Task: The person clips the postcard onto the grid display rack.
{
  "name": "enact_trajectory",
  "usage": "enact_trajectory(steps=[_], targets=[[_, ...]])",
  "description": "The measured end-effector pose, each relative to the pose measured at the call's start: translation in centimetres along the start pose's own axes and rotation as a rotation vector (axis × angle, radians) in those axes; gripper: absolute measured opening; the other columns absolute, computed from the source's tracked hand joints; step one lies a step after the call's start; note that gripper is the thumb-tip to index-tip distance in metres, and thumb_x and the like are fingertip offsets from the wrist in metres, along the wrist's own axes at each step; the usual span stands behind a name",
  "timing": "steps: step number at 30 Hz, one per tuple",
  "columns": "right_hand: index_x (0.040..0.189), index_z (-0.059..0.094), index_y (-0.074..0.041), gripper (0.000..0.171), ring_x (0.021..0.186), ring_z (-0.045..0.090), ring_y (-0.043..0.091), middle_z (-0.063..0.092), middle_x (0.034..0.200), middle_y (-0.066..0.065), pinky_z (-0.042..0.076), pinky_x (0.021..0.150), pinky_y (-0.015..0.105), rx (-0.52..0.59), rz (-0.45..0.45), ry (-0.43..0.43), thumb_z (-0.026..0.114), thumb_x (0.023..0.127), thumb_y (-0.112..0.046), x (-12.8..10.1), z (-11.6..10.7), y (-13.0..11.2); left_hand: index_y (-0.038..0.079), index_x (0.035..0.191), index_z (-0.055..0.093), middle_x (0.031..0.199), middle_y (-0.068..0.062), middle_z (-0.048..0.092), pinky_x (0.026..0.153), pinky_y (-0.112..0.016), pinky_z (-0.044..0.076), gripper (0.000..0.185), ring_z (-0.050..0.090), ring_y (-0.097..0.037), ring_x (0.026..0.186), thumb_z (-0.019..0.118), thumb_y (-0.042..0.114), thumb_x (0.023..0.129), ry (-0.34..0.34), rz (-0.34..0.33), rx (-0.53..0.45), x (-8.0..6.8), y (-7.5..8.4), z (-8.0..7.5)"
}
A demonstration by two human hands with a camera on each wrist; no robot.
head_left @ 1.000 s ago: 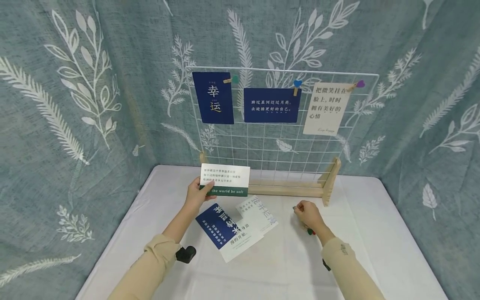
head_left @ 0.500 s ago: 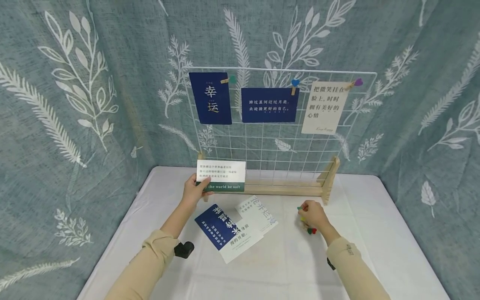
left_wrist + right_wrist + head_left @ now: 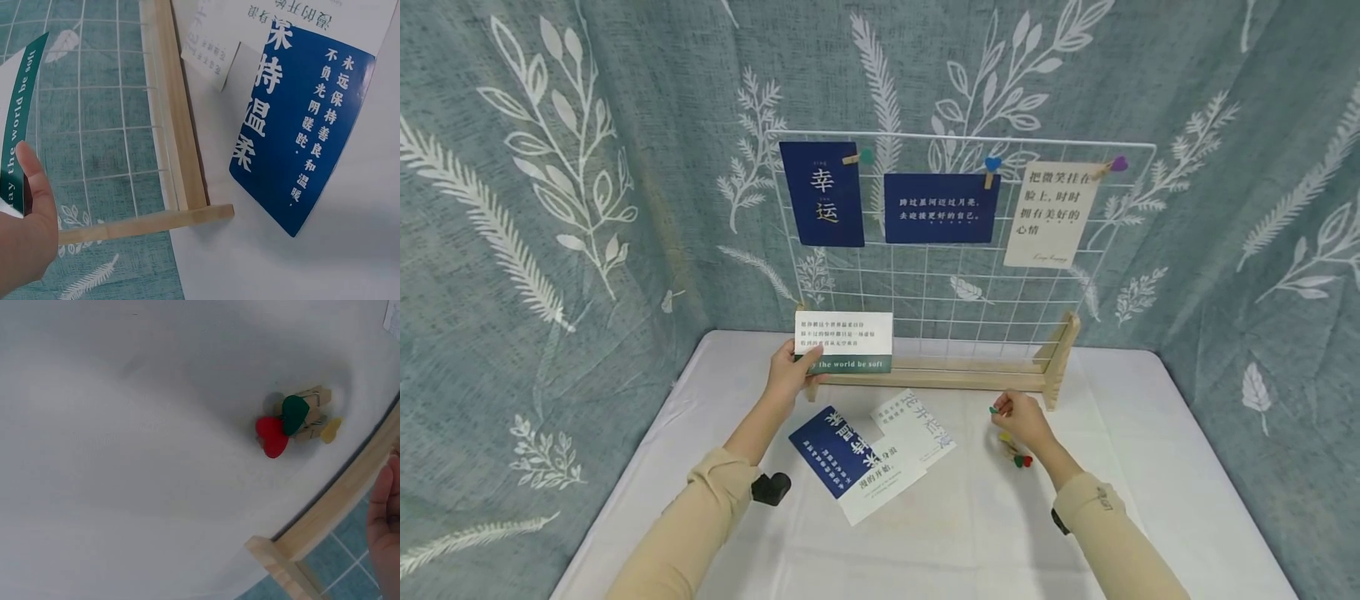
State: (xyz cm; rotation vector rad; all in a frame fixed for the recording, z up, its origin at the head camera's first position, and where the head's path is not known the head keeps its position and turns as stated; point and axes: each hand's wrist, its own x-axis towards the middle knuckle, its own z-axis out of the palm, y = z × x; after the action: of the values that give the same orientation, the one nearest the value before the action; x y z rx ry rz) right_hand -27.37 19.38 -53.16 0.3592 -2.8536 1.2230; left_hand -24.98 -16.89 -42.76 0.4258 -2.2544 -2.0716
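Observation:
In the head view my left hand (image 3: 787, 371) grips the left end of a white and green card (image 3: 853, 343), thumb on its front. The card stands upright before the lower left of a white wire grid (image 3: 925, 283); in the left wrist view the card (image 3: 19, 119) shows only in part. My right hand (image 3: 1025, 418) pinches a small clothespin with a green heart (image 3: 994, 409), mostly hidden by the fingers. Just below that hand lies a small pile of wooden clothespins (image 3: 312, 409) with a red heart (image 3: 272, 436), a green heart (image 3: 295, 414) and a yellow heart (image 3: 330, 430).
On the grid hang a blue upright card (image 3: 823, 196), a blue wide card (image 3: 940, 208) and a cream card (image 3: 1048, 217), each clipped by a heart clothespin. A wooden base (image 3: 970, 380) carries the grid. Overlapping cards, one blue (image 3: 831, 454), lie on the white table (image 3: 940, 550).
My left hand has raised the card slightly toward the grid. My right hand has lifted a little from the clothespin pile, with the green-hearted clothespin between its fingers.

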Motion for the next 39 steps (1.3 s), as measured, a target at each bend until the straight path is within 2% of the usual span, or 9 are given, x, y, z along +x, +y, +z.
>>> enact_trajectory(steps=[6,13,24,32,39], targets=[[0.085,0.056,0.005,0.012,0.075,0.059,0.022,0.063,0.080,0.015,0.051,0.068,0.030,0.013,0.007,-0.001,0.066,0.081,0.002,-0.4,-0.1,-0.8,0.000,0.128,0.045,0.092,0.003,0.056,0.059,-0.014,0.052,0.035,0.061,-0.001,0.057,0.051,0.017,0.097,-0.010,-0.005,-0.029,0.3,0.5,0.4],[0.087,0.058,0.005,0.010,0.074,0.061,0.023,0.064,0.080,0.015,0.054,0.068,0.032,-0.032,-0.041,0.026,0.065,0.083,0.000,-0.5,0.1,-0.9,0.001,0.131,0.044,0.106,-0.002,0.054,0.063,-0.014,0.055,0.037,0.058,0.001,0.072,0.051,0.014,0.098,-0.032,0.019,-0.038,0.5,1.0,1.2],[0.090,0.061,0.008,0.011,0.081,0.065,0.031,0.066,0.086,0.019,0.056,0.075,0.038,-0.008,-0.056,0.038,0.066,0.082,0.002,-0.3,0.1,-1.4,0.001,0.132,0.043,0.114,-0.006,0.054,0.069,-0.018,0.057,0.037,0.058,0.000,0.075,0.050,0.014,0.098,-0.037,0.027,-0.073,1.0,1.5,1.5],[0.087,0.060,0.009,0.010,0.079,0.065,0.030,0.064,0.083,0.020,0.057,0.073,0.035,0.036,-0.071,0.062,0.066,0.079,0.010,0.0,-0.4,-1.7,0.001,0.134,0.041,0.117,-0.006,0.052,0.070,-0.018,0.056,0.040,0.056,-0.001,0.081,0.050,0.014,0.098,-0.044,0.041,-0.103,1.4,2.0,1.5],[0.086,0.060,0.008,0.010,0.079,0.065,0.031,0.065,0.085,0.021,0.057,0.073,0.035,0.051,-0.084,0.067,0.067,0.079,0.008,0.1,-0.4,-1.7,0.001,0.136,0.041,0.120,-0.007,0.050,0.069,-0.016,0.056,0.041,0.055,-0.002,0.084,0.049,0.015,0.098,-0.041,0.042,-0.095,1.6,2.6,1.3]])
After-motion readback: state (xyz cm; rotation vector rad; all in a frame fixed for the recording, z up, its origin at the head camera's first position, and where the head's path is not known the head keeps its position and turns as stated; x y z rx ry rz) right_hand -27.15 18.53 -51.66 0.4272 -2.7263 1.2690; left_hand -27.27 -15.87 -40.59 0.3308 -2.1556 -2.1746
